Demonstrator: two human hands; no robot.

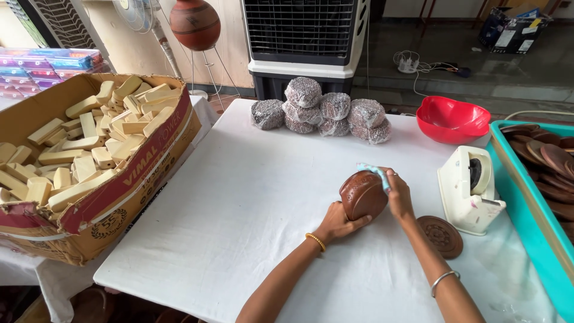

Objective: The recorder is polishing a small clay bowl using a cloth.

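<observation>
Pot, brown, round and carved, sits at the centre of the frame, tipped on its side just above the white table. Left hand cups it from below, fingers wrapped around its lower side in a firm hold. Right hand presses a small light-blue cloth against the pot's upper right side, fingers closed over the cloth.

Just right of the hands, low on the table, lies a round carved brown lid, flat and apart from the pot. Beside it, further right, stands a cream tape dispenser.

At the left of the frame a large open cardboard box is heaped with pale yellow bars, lying every way up to its rim. At the right edge a teal tray holds a stack of flat brown discs, overlapping one another. At the upper right of the table a red bowl stands; what it holds cannot be seen.

At the top centre of the table, seven or so round bundles wrapped in clear plastic are piled in two layers, well apart from the pot. Behind them stands a black-and-white air cooler, and in the upper left a brown round pot rests on a wire stand beside a fan.
</observation>
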